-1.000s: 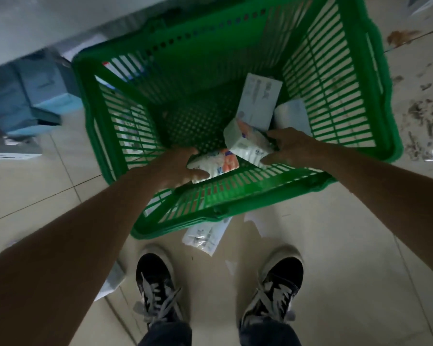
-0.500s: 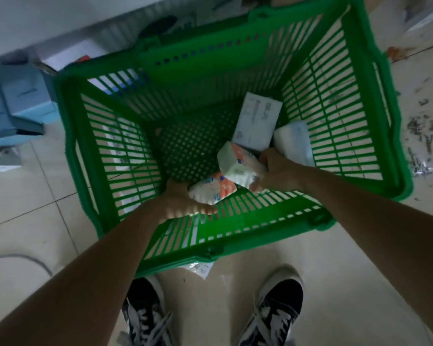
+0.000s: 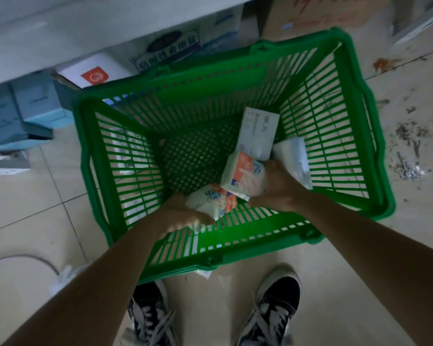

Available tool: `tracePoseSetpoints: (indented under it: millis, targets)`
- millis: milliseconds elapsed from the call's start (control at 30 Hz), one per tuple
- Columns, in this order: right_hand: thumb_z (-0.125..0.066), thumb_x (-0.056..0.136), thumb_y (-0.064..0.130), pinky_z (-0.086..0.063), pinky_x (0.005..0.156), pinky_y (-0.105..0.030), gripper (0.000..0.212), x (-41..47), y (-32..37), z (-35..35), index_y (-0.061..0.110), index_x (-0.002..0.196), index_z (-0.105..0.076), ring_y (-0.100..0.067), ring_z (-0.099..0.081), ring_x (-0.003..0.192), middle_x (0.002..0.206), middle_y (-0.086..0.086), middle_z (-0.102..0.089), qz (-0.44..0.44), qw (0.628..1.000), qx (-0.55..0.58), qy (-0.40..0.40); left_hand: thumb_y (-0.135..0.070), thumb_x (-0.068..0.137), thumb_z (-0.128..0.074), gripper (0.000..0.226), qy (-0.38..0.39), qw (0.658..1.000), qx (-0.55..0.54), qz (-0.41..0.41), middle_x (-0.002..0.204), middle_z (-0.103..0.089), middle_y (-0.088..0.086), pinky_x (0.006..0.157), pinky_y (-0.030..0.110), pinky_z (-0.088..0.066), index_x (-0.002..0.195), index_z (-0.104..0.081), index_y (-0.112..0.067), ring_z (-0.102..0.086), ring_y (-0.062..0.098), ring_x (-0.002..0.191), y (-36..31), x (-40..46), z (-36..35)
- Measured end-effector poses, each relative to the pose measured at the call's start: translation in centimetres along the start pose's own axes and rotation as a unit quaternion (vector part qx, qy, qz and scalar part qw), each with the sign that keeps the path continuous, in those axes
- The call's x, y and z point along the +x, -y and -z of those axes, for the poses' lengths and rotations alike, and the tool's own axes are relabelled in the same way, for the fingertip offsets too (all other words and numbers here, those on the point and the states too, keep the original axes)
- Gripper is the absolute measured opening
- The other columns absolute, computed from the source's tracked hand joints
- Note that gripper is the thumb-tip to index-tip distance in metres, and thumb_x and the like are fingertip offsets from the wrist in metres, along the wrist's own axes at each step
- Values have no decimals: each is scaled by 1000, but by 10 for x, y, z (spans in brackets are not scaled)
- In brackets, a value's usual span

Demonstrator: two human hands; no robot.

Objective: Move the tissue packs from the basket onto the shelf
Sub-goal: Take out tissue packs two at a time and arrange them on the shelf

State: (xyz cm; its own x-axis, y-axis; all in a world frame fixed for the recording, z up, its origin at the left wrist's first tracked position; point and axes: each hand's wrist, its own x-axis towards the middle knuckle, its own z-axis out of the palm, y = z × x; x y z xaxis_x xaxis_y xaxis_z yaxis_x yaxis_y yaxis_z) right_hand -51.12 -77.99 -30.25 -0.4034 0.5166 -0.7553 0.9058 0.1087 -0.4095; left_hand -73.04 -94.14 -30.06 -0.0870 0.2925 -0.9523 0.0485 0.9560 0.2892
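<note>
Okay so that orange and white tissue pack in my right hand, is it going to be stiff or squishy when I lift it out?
Probably squishy: the tissue pack looks like a soft, film-wrapped block, so it should give under the right hand. Likely light for its bulk. The glossy wrap might slip a little, so a wrap-around hold seems wise.

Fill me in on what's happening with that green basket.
A person is bent over the green basket on the floor, both arms down inside it. The left hand grips one tissue pack, and the right hand grips another. Two white packs lie near the basket's right wall. Nothing is on the shelf yet.
</note>
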Motion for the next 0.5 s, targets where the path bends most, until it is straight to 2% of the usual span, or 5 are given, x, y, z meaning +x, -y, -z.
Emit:
tracePoseSetpoints:
  millis: [67, 133, 267, 367, 500]
  targets:
    - [-86, 50, 54, -57, 96, -47, 108, -13, 7, 2, 19, 141, -37, -23, -57, 119, 130, -2, -54, -2, 998, 52, -27, -24, 58, -105, 78, -48, 998, -33, -18, 114, -75, 0, 78, 27, -56, 124, -64, -18, -71, 19, 102, 7, -10, -6]
    - [-85, 54, 53, -60, 86, -44, 98, -25, 15, 4, 21, 134, -40, -21, -62, 109, 120, 0, -60, -2, 996, 74, -58, -33, 53, -106, 93, -122, 989, -65, -42, 119, -74, 1, 75, 27, -58, 132, -59, -19, -72, 22, 104, 10, -24, -12]
    - [-89, 64, 46, -55, 76, -39, 86, -47, 35, 6, 18, 130, -42, -23, -58, 101, 117, -4, -55, -29, 987, 87, -133, -29, 58, -102, 89, -300, 945, -98, -88, 118, -66, 6, 61, 20, -60, 131, -53, -14, -71, 22, 96, 4, -57, -20]
    - [-87, 69, 45, -45, 76, -37, 90, -62, 50, 7, 15, 138, -38, -23, -49, 101, 118, -4, -47, -40, 983, 84, -157, -35, 58, -99, 94, -371, 918, -84, -113, 126, -55, 6, 81, 39, -63, 135, -48, -13, -64, 27, 106, -7, -78, -25]
    - [-85, 69, 45, -39, 61, -25, 87, -84, 80, 7, 16, 136, -38, -20, -49, 98, 119, -5, -47, -68, 973, 118, -188, -28, 68, -98, 94, -429, 891, -79, -129, 129, -46, 10, 84, 37, -54, 141, -42, -7, -52, 26, 107, -26, -107, -36]
